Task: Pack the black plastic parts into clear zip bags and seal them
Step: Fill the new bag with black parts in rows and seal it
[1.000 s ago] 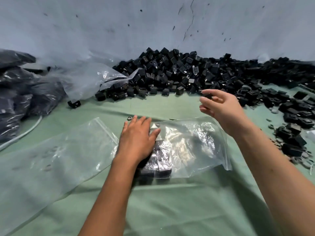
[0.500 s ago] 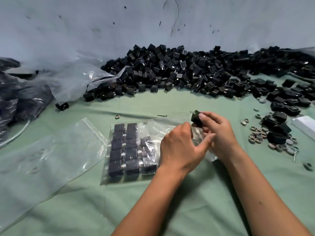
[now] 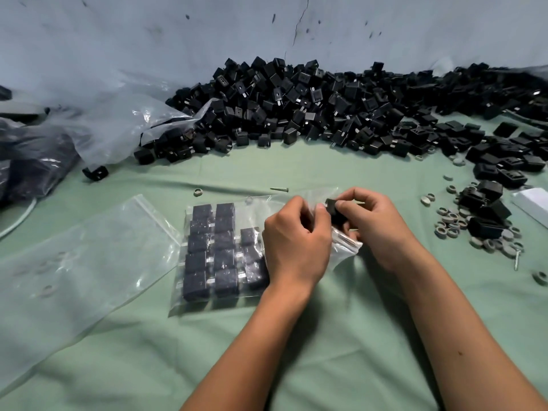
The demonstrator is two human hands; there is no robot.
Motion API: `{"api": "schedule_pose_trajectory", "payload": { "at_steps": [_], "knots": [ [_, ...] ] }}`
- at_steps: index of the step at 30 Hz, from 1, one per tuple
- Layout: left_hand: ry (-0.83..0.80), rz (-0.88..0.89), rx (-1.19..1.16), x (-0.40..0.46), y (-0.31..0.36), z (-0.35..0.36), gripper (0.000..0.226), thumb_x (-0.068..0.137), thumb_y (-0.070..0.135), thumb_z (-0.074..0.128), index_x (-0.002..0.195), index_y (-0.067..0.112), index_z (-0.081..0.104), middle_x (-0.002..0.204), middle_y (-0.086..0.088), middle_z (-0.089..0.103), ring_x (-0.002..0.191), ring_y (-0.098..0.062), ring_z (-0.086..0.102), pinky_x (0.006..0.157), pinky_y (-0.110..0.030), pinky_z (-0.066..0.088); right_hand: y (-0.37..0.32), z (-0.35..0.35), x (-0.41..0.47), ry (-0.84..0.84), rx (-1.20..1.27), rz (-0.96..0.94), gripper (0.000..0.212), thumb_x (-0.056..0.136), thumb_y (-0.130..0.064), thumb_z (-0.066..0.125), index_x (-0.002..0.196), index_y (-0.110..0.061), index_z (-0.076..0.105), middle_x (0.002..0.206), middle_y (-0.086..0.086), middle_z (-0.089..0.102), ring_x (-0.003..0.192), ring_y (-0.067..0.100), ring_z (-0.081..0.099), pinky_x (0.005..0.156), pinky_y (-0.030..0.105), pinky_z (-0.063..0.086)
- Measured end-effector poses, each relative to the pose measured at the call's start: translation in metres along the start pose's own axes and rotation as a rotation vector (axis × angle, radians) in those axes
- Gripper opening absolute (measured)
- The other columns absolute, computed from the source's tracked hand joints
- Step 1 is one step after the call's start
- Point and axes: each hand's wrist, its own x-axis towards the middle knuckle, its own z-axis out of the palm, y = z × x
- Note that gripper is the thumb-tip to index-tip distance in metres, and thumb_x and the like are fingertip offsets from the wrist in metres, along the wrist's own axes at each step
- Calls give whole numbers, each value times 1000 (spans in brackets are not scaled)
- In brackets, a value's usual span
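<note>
A clear zip bag (image 3: 219,301) lies on the green cloth with rows of black parts (image 3: 212,250) packed in its left side. My left hand (image 3: 296,247) pinches the bag's open right end and holds it up. My right hand (image 3: 373,229) grips one black part (image 3: 334,209) at the bag's mouth. A large pile of loose black parts (image 3: 296,105) runs along the wall behind.
Empty clear bags (image 3: 74,262) lie to the left, with crumpled plastic (image 3: 118,123) and dark filled bags (image 3: 29,167) beyond. Grey rings (image 3: 450,226), more black parts (image 3: 486,203), a screw (image 3: 280,189) and a white card (image 3: 533,200) lie around the right side.
My left hand left the packed parts and moved right to the bag's open end. My right hand came down from the pile with one black part to the bag's mouth.
</note>
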Motion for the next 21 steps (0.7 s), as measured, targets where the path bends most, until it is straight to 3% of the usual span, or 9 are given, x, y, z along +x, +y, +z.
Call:
{"api": "schedule_pose_trajectory", "payload": {
  "at_steps": [4, 7, 11, 15, 18, 21],
  "knots": [
    [5, 123, -36, 0, 4, -5, 37, 93, 34, 59, 64, 19, 41, 53, 8, 41, 53, -16, 41, 53, -35, 34, -1, 0, -8, -241, -116, 11, 9, 90, -21, 75, 88, -12, 73, 84, 25, 74, 71, 25, 63, 66, 39, 48],
    [-37, 269, -2, -1, 9, -7, 37, 92, 28, 66, 66, 17, 43, 56, 8, 41, 53, -18, 42, 53, -33, 31, -9, 6, -9, -375, -67, 13, 4, 71, -14, 73, 74, -17, 71, 70, 3, 71, 61, 15, 66, 55, 27, 52],
    [-69, 392, 19, 1, 13, -11, 37, 91, 24, 71, 66, 16, 44, 58, 9, 40, 53, -20, 41, 53, -34, 31, -22, 4, 7, -546, -144, 43, 25, 67, 4, 54, 72, -14, 70, 69, 1, 67, 65, 11, 64, 57, 23, 52],
    [-44, 411, -23, 6, 13, -16, 38, 91, 22, 73, 66, 14, 46, 58, 8, 41, 53, -19, 40, 53, -33, 32, -28, 11, 17, -636, -151, 133, 31, 68, 5, 46, 68, -16, 68, 66, 2, 63, 64, 16, 60, 51, 26, 47],
    [-30, 409, -20, 3, 14, -17, 37, 91, 22, 73, 66, 13, 46, 58, 5, 44, 54, -20, 41, 53, -35, 33, -27, 10, 20, -629, -136, 226, 33, 62, 4, 42, 56, -19, 65, 52, -2, 51, 40, 7, 46, 35, 16, 34],
    [-5, 352, 23, -2, 16, -14, 36, 92, 26, 71, 68, 17, 45, 61, 7, 46, 56, -23, 47, 53, -36, 33, -25, -1, 23, -518, 121, 327, 22, 69, 6, 57, 57, -11, 63, 55, 5, 38, 28, 1, 31, 28, 8, 24]
  ]
}}
